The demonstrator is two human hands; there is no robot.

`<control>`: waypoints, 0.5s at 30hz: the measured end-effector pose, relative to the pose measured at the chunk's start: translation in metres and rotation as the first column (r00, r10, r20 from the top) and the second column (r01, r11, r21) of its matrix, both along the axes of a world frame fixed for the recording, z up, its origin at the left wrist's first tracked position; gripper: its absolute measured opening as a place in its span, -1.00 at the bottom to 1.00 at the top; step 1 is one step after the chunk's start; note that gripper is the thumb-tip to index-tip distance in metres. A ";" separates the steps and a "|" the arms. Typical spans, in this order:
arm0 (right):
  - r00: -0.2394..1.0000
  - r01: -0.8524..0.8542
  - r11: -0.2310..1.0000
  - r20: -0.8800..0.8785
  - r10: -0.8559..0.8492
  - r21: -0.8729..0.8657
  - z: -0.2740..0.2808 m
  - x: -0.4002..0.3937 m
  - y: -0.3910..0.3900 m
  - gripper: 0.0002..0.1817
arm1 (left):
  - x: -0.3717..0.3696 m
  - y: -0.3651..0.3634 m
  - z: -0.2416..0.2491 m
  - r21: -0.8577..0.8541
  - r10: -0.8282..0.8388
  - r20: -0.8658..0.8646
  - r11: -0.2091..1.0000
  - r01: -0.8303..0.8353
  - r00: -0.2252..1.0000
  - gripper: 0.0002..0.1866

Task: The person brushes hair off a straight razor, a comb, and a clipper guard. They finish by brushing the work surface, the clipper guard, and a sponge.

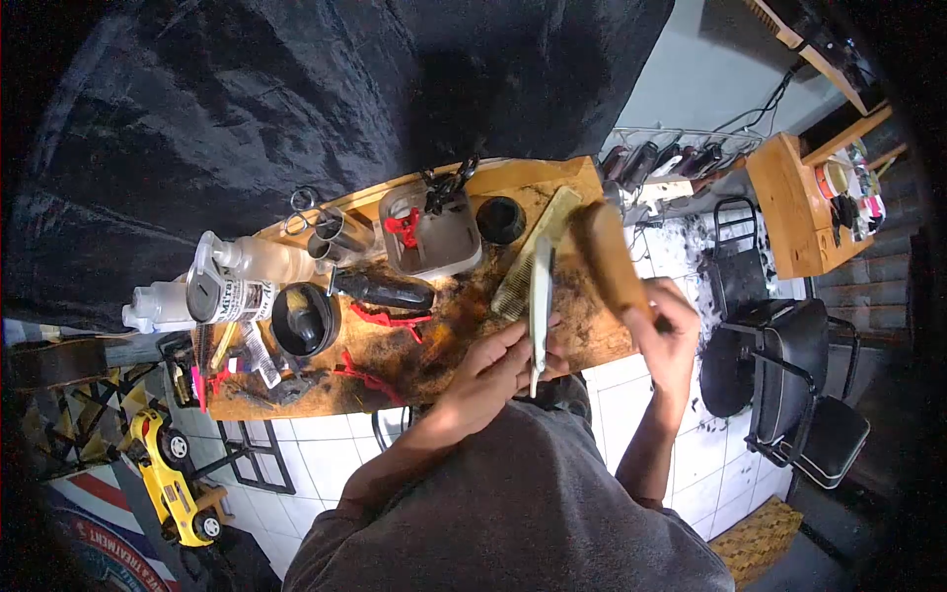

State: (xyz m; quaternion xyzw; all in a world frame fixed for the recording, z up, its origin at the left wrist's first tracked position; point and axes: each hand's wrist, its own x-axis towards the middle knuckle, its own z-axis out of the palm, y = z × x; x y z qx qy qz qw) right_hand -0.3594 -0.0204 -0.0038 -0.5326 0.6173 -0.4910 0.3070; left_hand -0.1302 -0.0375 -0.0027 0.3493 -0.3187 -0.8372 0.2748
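Note:
My left hand [503, 360] is closed around a long, narrow, pale tool [540, 306] that stands nearly upright in this view; its exact kind I cannot tell. Behind it a yellowish comb [523, 276] slants across the wooden tabletop [459, 340]. My right hand [668, 331] grips a brown wooden brush [607, 259], smeared by motion, to the right of the pale tool. Dark hair clippings lie scattered over the wood. Beyond the comb stands a small dark cup [501, 219].
A grey tub [434, 242] holds clips. To its left are a dark bowl [305, 321], a spray bottle [380, 289], clear bottles [261, 259] and red hair clips [390, 321]. A black chair [794, 365] stands at right; a yellow toy car [170, 474] is at lower left.

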 end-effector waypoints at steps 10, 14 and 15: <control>0.902 -0.411 0.900 -0.080 0.425 0.142 0.005 -0.002 0.014 -0.63 | 0.008 -0.009 -0.024 -0.103 -0.033 0.323 0.992 0.070 0.946 -0.66; 0.887 -0.457 0.879 -0.003 0.462 0.139 0.011 -0.015 0.025 -0.58 | -0.001 0.000 -0.019 0.080 0.033 0.125 0.996 -0.043 0.992 -0.66; 0.871 -0.481 0.860 -0.021 0.491 0.172 0.015 -0.018 0.025 -0.56 | -0.003 -0.001 -0.016 0.077 0.039 0.057 0.996 -0.043 0.998 -0.66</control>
